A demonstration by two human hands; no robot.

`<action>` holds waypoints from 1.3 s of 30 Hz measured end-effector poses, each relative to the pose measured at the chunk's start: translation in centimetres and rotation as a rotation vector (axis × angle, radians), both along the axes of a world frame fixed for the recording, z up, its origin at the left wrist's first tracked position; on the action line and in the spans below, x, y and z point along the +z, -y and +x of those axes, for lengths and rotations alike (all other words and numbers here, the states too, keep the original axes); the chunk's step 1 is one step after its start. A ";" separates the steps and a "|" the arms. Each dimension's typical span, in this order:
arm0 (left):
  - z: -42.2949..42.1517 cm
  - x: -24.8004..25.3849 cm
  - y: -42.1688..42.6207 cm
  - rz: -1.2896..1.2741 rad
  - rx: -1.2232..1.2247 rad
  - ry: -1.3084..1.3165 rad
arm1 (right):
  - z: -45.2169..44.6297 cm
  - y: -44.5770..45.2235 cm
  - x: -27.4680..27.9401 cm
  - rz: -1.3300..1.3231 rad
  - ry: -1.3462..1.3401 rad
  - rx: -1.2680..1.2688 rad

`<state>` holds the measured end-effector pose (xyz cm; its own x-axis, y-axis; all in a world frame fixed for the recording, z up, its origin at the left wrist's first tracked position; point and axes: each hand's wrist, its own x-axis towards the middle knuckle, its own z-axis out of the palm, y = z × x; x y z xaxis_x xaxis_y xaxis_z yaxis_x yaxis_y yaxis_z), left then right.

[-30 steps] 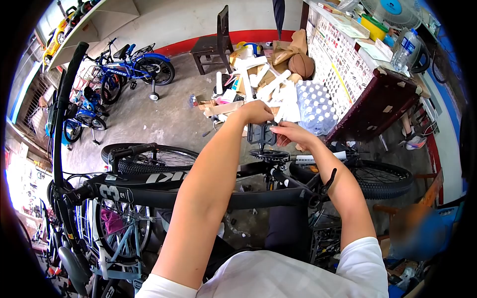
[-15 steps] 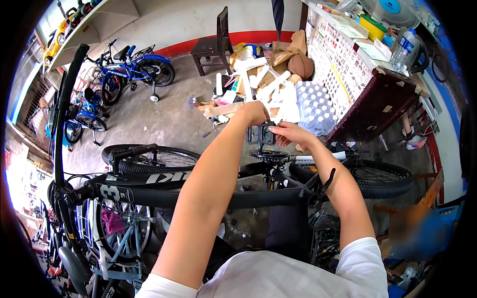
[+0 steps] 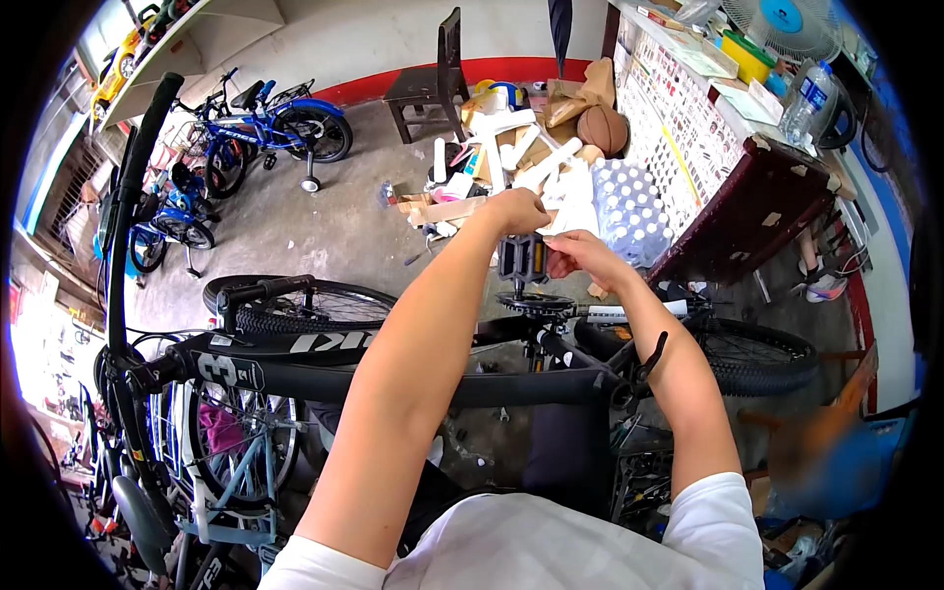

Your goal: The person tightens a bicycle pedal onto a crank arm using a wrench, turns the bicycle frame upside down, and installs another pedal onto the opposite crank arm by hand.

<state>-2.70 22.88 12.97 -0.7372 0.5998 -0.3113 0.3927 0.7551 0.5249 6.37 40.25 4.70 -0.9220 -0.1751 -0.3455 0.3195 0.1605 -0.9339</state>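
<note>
Fingers of the left hand are curled in at the upper edge of the pedal; whether they pinch anything I cannot tell, since the back of the hand hides the tips. On the other side, the right hand has its fingers bent and its thumb and fingertips drawn in at the pedal's upper right corner, and I cannot make out whether they grip it. The pedal itself sits between and just below the two hands, above the chainring, with an amber reflector showing.

Counting, I get one black bicycle running across my view, with two wheels, at least two small blue bicycles at the upper left, one wooden chair, one basketball beside the packaging scraps, one dotted plastic wrap, one folded umbrella, and one fan and one plastic bottle at the surface on the right. A person's shoe shows past its dark end.

As for writing, I read a "3" on the black frame; the white lettering further along is partly covered by the left forearm. The nearer blue bicycle carries white lettering, and the bottle a blue label, both too small to read surely.
</note>
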 end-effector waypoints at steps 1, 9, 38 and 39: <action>-0.2 -0.2 -0.1 -0.058 -0.008 -0.014 | 0.1 0.0 0.0 -0.105 -0.016 0.035; -1.1 -1.8 0.6 0.013 -0.068 0.116 | -0.1 -0.5 -0.6 0.058 -0.022 -0.042; -0.7 -1.6 1.8 -0.018 -0.083 0.089 | 0.0 -0.1 0.2 -0.039 0.009 -0.135; -1.0 -2.0 2.2 0.035 -0.059 0.179 | 0.2 -0.1 0.1 -0.002 0.040 -0.139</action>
